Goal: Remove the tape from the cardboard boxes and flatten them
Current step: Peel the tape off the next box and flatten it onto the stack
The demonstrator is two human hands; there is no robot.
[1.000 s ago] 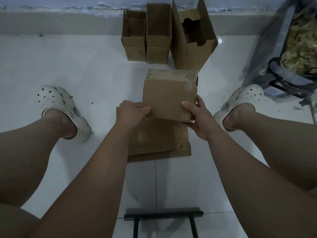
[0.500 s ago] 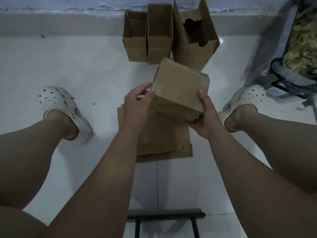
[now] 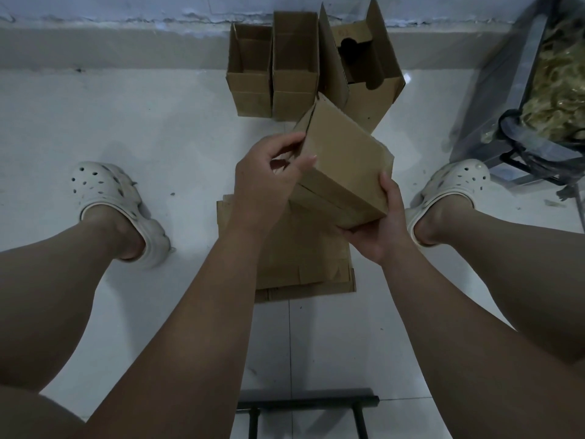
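Box (image 3: 345,172) hangs tilted over the flat stack (image 3: 300,264) on the floor (image 3: 158,137), right hand (image 3: 380,236) gripping its near bottom corner, left hand (image 3: 266,182) pinching its left end. Best brace with the right, then lift the tape edge and peel along the seam.

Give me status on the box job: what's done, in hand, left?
Done: a flattened stack lies on the floor. In hand: the right hand supports a closed box from below while the left hand grips its left end; I can't make out any tape. Left: that box, plus three open boxes standing by the wall.
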